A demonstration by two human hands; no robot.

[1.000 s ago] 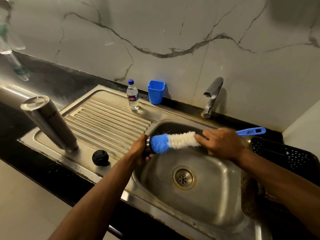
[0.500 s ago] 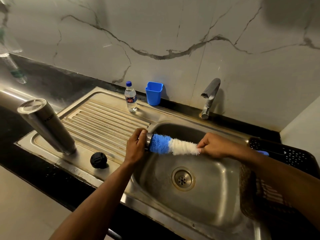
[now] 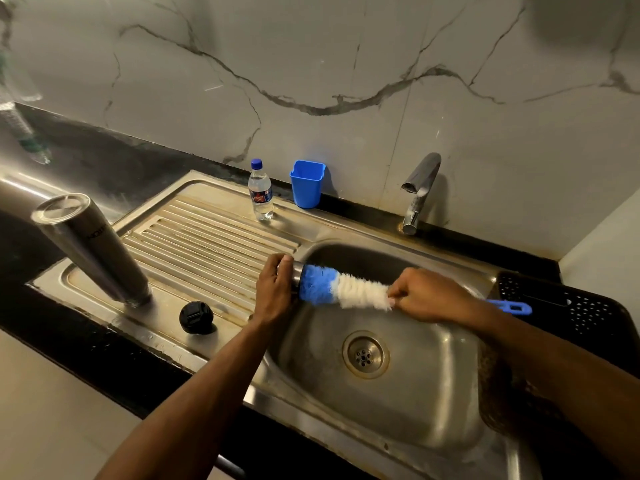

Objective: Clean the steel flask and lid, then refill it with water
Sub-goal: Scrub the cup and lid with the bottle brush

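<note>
While our left hand (image 3: 275, 292) wraps round a small steel piece (image 3: 296, 271) at the sink's (image 3: 408, 424) left rim, most of that piece is hidden under our fingers, so we cannot tell whether it is a lid or a cup. Our right hand (image 3: 420, 296) is clenched on the blue handle (image 3: 509, 306) of a bottle brush (image 3: 343, 289), gripping right behind the bristles. The brush lies nearly level over the basin, its blue bristle end pushed into the steel piece and its white bristles bare between our hands. On the ribbed drainboard (image 3: 207, 244) the steel flask (image 3: 91, 249) stands upside down near the left edge, with a black round cap (image 3: 196, 317) lying just beside its foot. At the back stand a small water bottle (image 3: 260, 190) and a blue plastic cup (image 3: 307, 183), near the tap (image 3: 419, 188). A black perforated basket (image 3: 571, 306) sits on the dark worktop (image 3: 104, 344) right of the sink.
</note>
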